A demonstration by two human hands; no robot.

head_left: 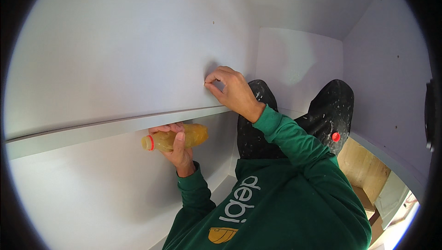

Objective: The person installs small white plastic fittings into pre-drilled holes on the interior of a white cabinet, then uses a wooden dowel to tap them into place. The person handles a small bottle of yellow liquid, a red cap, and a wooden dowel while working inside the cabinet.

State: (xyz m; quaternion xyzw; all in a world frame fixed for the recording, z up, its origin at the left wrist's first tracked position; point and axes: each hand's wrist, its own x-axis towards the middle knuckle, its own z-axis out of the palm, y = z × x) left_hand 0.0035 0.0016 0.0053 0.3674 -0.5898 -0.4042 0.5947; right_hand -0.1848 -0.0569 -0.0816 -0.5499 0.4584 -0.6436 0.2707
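My left hand (177,151) is wrapped round a soft plastic bottle (195,135) of yellowish liquid. The bottle lies nearly level, its uncapped neck with a red ring pointing left, just below the edge of a light panel. Higher up, my right hand (232,88) is closed in a pinch against the face of the upper white panel (115,52). A tiny pale speck shows at its fingertips, too small to name. A red bottle cap (336,137) rests on my dark, paint-spotted trouser leg (329,111).
Pale panels surround me closely, like the inside of a cabinet. A narrow ledge (92,130) crosses the left side. Small holes dot the right side panel (386,75) and the upper white one. Past the lower right edge are a wooden floor (363,162) and brown boards.
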